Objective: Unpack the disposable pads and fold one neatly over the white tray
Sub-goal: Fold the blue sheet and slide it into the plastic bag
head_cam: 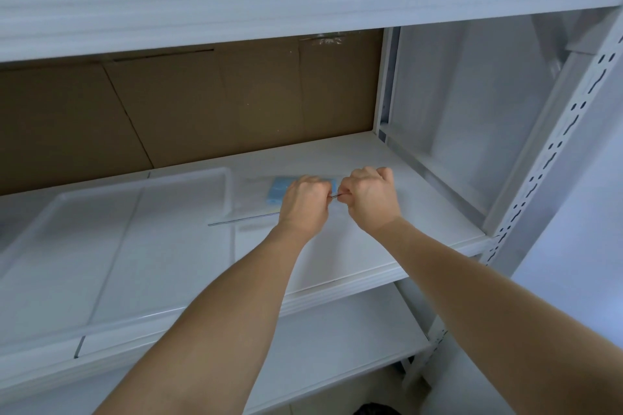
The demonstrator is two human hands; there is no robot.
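White metal shelving [337,246] fills the head view, with brown cardboard sheets [185,104] lining its back. On the middle shelf lies a clear plastic packet of blue disposable pads [277,190], largely hidden behind both hands and hard to see through its film. Left hand [305,204] and right hand [369,199] sit knuckle to knuckle, fingers curled, each pinching the packet's near edge. Just left of the packet rests a shallow white plastic tray [101,246], its left side cut off. Bare shelf lies to the right of the hands.
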